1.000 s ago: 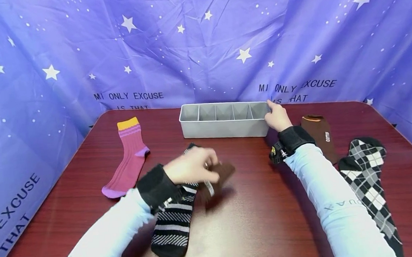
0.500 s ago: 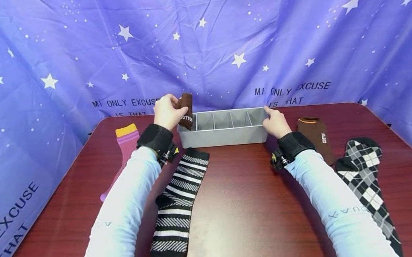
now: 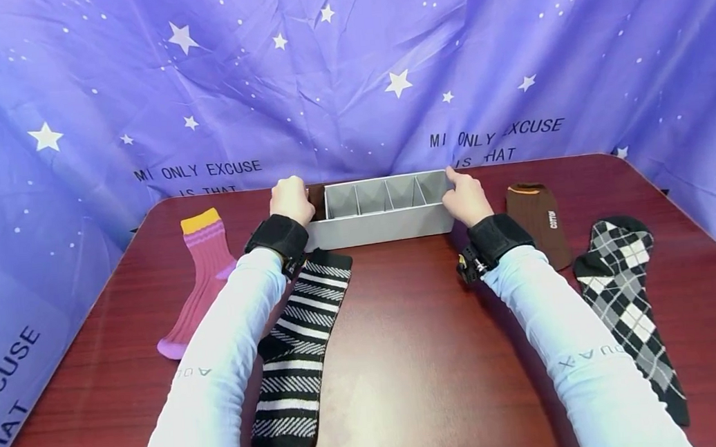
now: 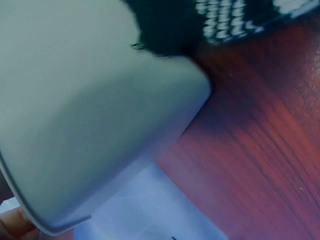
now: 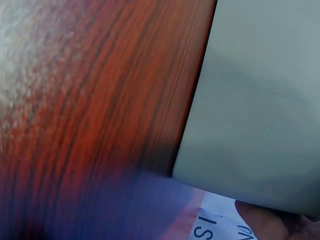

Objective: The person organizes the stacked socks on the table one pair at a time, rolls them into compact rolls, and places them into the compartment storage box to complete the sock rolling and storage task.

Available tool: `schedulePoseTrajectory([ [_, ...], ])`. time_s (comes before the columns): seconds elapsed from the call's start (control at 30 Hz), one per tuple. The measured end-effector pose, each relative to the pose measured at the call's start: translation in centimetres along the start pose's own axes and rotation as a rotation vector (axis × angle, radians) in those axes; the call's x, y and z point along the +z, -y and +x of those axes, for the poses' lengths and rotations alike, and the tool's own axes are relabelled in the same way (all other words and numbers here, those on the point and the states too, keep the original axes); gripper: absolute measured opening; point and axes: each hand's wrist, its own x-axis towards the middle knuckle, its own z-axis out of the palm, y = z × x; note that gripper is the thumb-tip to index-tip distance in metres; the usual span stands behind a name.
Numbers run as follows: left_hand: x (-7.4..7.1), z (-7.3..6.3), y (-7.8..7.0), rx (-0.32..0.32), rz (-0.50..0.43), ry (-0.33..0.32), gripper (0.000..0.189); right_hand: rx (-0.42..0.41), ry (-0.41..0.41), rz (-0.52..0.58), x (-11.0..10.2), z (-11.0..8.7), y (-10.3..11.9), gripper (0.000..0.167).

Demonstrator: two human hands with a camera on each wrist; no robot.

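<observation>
Here, well apart to the left of a long light-grey plastic box divided into five compartments in a row, a ribbed pink sock with a yellow cuff and a purple heel and toe lies flat on a glossy red-brown wooden table. Next, in front of the box's left end, lies a black sock with white stripes, its black cuff close against the box and its toe pointing toward the viewer.

The person's left hand, coming from a pale blue sleeve with a black wrist strap, is at the box's left end. Its fingers bend over the rim; whether they pinch anything cannot be told. Just beside them, a folded piece of dark brown fabric sits inside the box's leftmost compartment. Behind the box hangs a violet-blue cloth printed with white stars and black lettering.

The person's right hand grips the box's right end, fingers bent round its far corner. Right of the box, near that hand, lies a brown sock with white lettering and an orange line at its cuff. Farther right and nearer the viewer than the box is a black, grey and white diamond-patterned sock.
</observation>
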Motion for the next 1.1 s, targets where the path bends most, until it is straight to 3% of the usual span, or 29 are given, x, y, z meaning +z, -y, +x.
schedulePoseTrajectory([
  [0.27, -1.9, 0.1, -0.5, -0.058, -0.014, 0.014, 0.014, 0.009, -0.026, 0.0, -0.5, 0.3, 0.7, 0.058],
  [0.43, -2.7, 0.6, -1.2, -0.037, 0.063, 0.056, 0.029, 0.01, -0.035, -0.015, -0.8, 0.3, 1.0, 0.058],
  [0.53, -2.3, 0.8, -1.4, -0.014, 0.122, 0.101, 0.034, 0.017, -0.021, -0.031, -0.8, 0.2, 1.1, 0.058],
  [0.8, -0.3, 1.2, -1.6, -0.009, 0.244, 0.222, 0.026, 0.054, -0.003, -0.035, -0.3, 0.3, 1.3, 0.06],
  [1.1, 1.1, 1.3, -1.5, 0.026, 0.281, 0.226, 0.024, 0.089, -0.001, -0.019, 0.2, 0.1, 1.0, 0.061],
])
